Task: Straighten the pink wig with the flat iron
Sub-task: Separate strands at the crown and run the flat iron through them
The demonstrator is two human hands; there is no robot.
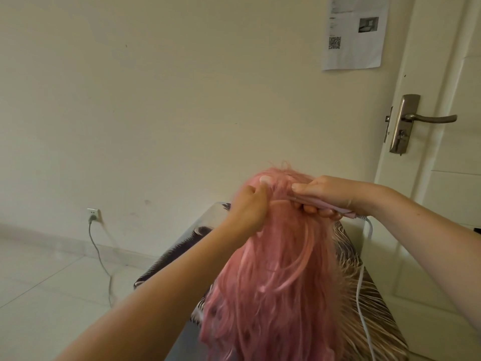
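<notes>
The pink wig (276, 277) stands in the lower middle of the head view, its long strands falling toward me. At its crown, my left hand (248, 207) pinches a lock of the pink hair. My right hand (330, 195) grips a slim pink flat iron (346, 208), held level at the crown with its tip buried in the hair. The iron's plates are hidden by hair and fingers. A white cord (363, 277) hangs from the iron's rear end, down the right side of the wig.
The wig stands over a table (182, 246) covered in a dark feather-patterned cloth. A wall socket (94, 215) with a grey cable sits low on the left wall. A door with a metal handle (429, 118) is at right, and a paper notice (354, 32) hangs above.
</notes>
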